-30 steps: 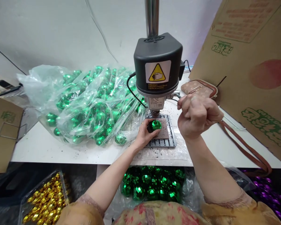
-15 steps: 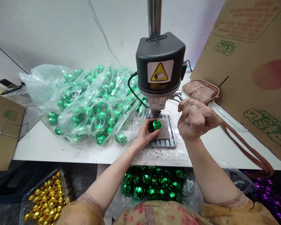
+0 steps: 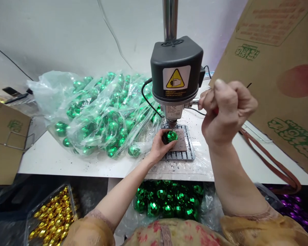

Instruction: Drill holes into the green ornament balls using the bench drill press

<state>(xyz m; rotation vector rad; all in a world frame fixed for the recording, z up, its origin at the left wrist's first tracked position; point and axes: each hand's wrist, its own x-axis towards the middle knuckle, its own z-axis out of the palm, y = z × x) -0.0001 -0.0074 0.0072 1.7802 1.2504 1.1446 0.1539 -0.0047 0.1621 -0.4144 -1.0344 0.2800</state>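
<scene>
Under the chuck of a small black drill press (image 3: 176, 73), my left hand (image 3: 159, 143) curls its thumb and fingers around a shiny green faceted ball (image 3: 172, 136). The ball rests on a brownish square pad (image 3: 181, 145) on the slotted metal base (image 3: 190, 155). My right hand (image 3: 224, 112) is closed in a fist at the right side of the press, around its feed lever (image 3: 194, 102); most of the lever is hidden by the fingers. Dark shavings lie scattered on and about the base.
Clear plastic bags of green balls (image 3: 100, 119) fill the table's left side. More green balls (image 3: 166, 201) sit below the front edge, with gold balls (image 3: 53, 215) lower left and purple balls (image 3: 295, 212) lower right. Cardboard boxes (image 3: 279, 102) flank the table; a brown strap (image 3: 272, 164) hangs over its edge.
My right hand has risen and turned back with the lever, now covering the patterned purse. The chuck is slightly higher above the ball. My left hand stays at the ball.
</scene>
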